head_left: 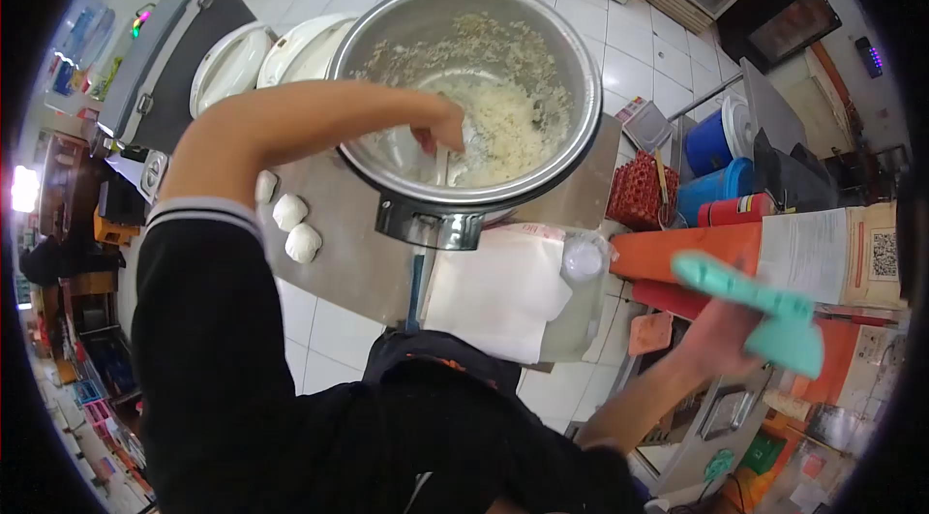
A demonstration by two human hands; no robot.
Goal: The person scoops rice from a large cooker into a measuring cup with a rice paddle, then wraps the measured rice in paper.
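Observation:
My left hand reaches down into a large metal cooker pot, its fingers closed round a pale scoop-like utensil that is partly hidden. White rice lies at the bottom right of the pot, and grains cling to its far wall. Out to the right, my right hand is closed on a teal plastic tool with a long bar and a broad flat part; motion blurs it slightly. Left of the pot, three white rounded lumps sit on the metal table.
White paper sheets and a clear plastic bag lie at the table's front. White oval lids and a grey cooler box stand at the back left. On the right are a red basket, blue buckets and orange panels.

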